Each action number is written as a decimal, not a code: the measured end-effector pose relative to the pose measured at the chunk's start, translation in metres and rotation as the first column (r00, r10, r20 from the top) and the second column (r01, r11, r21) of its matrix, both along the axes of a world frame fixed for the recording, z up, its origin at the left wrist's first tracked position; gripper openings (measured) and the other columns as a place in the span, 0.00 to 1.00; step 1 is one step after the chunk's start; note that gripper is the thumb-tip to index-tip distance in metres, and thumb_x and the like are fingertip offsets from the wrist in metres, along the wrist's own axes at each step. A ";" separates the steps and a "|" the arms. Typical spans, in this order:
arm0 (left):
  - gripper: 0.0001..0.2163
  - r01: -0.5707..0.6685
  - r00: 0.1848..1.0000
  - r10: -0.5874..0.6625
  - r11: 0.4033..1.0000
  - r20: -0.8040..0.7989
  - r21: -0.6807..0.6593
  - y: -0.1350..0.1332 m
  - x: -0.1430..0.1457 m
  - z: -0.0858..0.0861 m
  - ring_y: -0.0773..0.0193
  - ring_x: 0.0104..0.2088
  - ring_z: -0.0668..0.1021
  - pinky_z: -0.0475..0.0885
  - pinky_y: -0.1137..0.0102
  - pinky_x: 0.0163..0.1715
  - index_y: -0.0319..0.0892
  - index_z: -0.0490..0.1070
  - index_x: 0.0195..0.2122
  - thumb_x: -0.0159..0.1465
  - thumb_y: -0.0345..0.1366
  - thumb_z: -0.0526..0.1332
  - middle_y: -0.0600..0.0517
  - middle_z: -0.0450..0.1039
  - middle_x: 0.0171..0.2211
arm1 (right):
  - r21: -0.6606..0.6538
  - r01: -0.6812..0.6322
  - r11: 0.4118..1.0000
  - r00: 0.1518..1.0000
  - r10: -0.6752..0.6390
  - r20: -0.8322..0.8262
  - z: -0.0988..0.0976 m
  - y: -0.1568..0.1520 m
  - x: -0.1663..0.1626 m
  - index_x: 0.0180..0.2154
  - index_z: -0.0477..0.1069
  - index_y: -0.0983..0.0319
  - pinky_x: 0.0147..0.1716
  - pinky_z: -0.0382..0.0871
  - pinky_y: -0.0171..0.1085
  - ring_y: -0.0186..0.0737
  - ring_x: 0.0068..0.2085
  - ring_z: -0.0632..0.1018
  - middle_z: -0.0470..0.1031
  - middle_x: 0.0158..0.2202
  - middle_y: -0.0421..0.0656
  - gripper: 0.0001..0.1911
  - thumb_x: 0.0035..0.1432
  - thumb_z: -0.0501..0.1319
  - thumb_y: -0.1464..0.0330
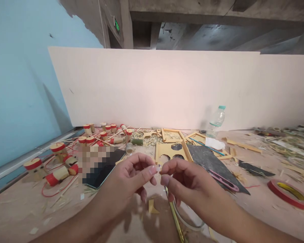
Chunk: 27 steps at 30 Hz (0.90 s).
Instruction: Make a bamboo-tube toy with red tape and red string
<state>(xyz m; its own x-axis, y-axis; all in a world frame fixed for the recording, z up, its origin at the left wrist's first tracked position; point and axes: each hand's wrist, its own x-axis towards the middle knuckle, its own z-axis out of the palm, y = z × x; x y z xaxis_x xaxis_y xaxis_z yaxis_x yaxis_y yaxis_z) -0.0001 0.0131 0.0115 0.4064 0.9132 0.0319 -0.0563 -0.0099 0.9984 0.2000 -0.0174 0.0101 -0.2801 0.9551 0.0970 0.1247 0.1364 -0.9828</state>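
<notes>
My left hand (139, 173) is held over the middle of the table, thumb and forefinger pinched on a small whitish piece (158, 168), too small to name. Close beside it is my right hand (183, 179), its thumb and fingertips pressed together almost against that piece. Whatever the right fingers may hold is hidden. Below the hands lie a yellow paper scrap (152, 207), a thin yellowish strip (176, 221) and part of a pale ring (192, 226), partly covered by my right hand.
Several red-topped bamboo cylinders (58, 148) with red string crowd the left, near a dark-screened device (105, 172). Behind my hands are yellow cut-out frames (164, 148), a black sheet (205, 157) and a pink cutter (224, 180). Rightward are a bottle (216, 121) and red tape (276, 192).
</notes>
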 end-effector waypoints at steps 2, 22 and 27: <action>0.10 0.024 1.000 -0.025 0.999 0.019 0.021 -0.003 0.000 0.002 0.68 0.28 0.75 0.76 0.79 0.22 0.43 0.75 0.39 0.69 0.43 0.71 0.56 0.76 0.29 | -0.005 -0.033 0.999 0.998 0.033 -0.060 0.003 -0.001 -0.001 0.37 0.75 0.60 0.30 0.69 0.32 0.33 0.29 0.74 0.73 0.29 0.36 0.10 0.66 0.69 0.60; 0.12 -0.003 0.982 0.031 0.989 -0.189 0.147 -0.012 -0.001 0.004 0.68 0.27 0.75 0.72 0.75 0.26 0.47 0.79 0.42 0.75 0.48 0.62 0.57 0.75 0.33 | -0.219 -0.105 0.970 0.977 0.060 -0.205 0.001 -0.003 0.005 0.35 0.73 0.62 0.26 0.69 0.30 0.29 0.23 0.74 0.75 0.25 0.35 0.25 0.59 0.74 0.48; 0.08 0.083 0.906 0.078 0.931 -0.416 0.356 -0.012 -0.001 0.001 0.66 0.34 0.77 0.68 0.75 0.30 0.48 0.80 0.36 0.71 0.42 0.66 0.57 0.78 0.34 | -0.134 -0.035 0.990 0.993 0.019 -0.116 -0.006 -0.003 0.005 0.35 0.74 0.62 0.28 0.68 0.31 0.31 0.25 0.72 0.73 0.25 0.35 0.19 0.62 0.72 0.53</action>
